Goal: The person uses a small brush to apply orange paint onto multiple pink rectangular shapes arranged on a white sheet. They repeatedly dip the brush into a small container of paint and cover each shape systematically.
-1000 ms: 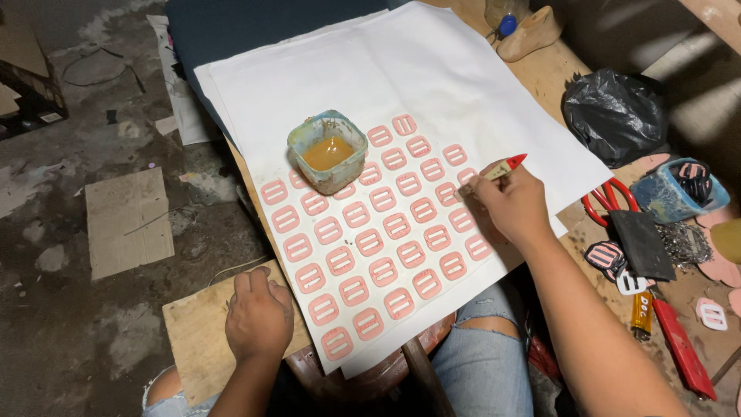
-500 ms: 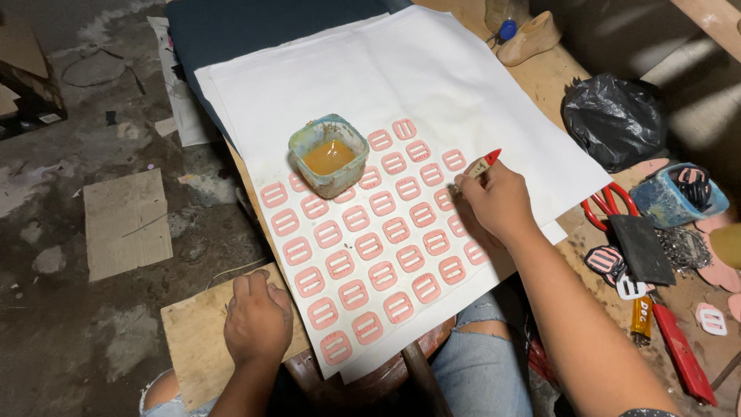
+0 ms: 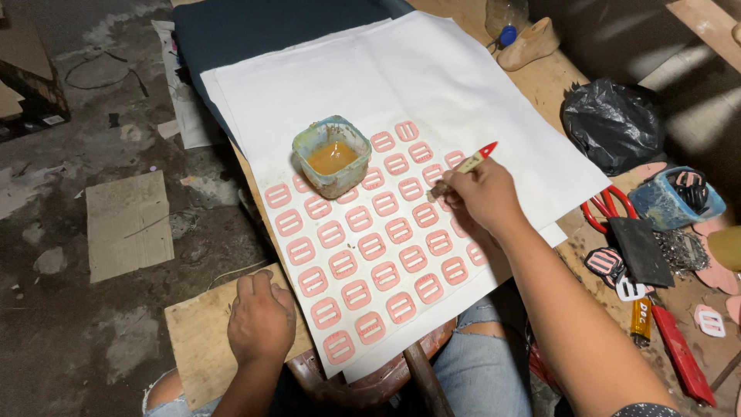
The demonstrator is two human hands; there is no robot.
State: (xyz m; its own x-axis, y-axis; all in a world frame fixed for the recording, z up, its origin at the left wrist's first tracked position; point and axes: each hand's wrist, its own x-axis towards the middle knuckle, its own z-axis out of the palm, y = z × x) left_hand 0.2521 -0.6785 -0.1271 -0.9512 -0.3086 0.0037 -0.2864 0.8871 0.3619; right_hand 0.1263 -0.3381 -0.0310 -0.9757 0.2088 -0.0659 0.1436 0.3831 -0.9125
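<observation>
There are no signs and no screens here. On the big white paper sheet (image 3: 432, 85) lie rows of small pink labels (image 3: 372, 247), each a rounded square with bars in the middle. More like them sit at the right edge: a dark one with a pink rim (image 3: 603, 262) and a pale pink one (image 3: 709, 320). A black plastic bag (image 3: 614, 123) sits bunched up at the right, near the sheet's far corner. Flat brown cardboard (image 3: 127, 224) lies on the floor at the left.

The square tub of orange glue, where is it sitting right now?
In the head view, the tub of orange glue sits on the white sheet at the far-left corner of the pink cut-outs, left of the right hand holding the brush.
</observation>
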